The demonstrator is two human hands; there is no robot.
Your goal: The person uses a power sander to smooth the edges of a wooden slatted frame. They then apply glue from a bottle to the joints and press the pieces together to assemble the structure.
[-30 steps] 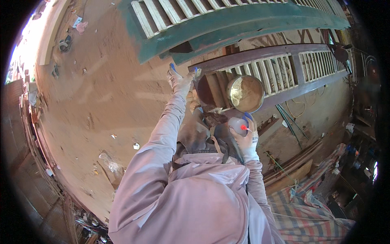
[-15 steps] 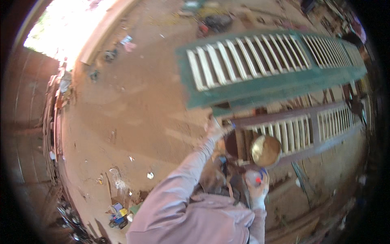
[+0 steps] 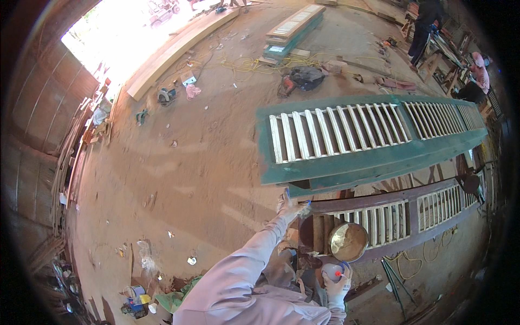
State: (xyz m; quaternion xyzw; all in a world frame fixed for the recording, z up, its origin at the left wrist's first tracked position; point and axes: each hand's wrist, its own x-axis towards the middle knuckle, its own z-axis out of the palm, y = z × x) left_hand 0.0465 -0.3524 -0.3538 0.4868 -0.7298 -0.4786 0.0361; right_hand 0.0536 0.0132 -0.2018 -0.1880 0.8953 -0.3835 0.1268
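Note:
My left hand [image 3: 290, 209], in a glove with blue fingertips, is stretched out with its fingers apart. It is beside the near corner of the maroon louvered panel [image 3: 374, 203], just below the end of a stack of green louvered panels [image 3: 346, 157] with white slats. Whether it touches either one I cannot tell. My right hand [image 3: 338, 287], also gloved, is wrapped round a pale, rounded bottle [image 3: 329, 271] with a red tip. Just beyond that hand, a round metal bowl [image 3: 348, 242] with brownish contents stands on the maroon panel.
A long timber beam [image 3: 179, 51] lies at the far left near a circular saw [image 3: 166, 96]. Another panel stack [image 3: 295, 30], a yellow cord [image 3: 244, 66] and a dark bag [image 3: 306, 78] are farther off. Two people [image 3: 426, 32] are at the far right. Green rods [image 3: 394, 287] lie lower right.
The view has tilted up, showing more of the far workshop and the people. My left hand's fingers now look more spread by the panel corner. The bottle stays in my right hand.

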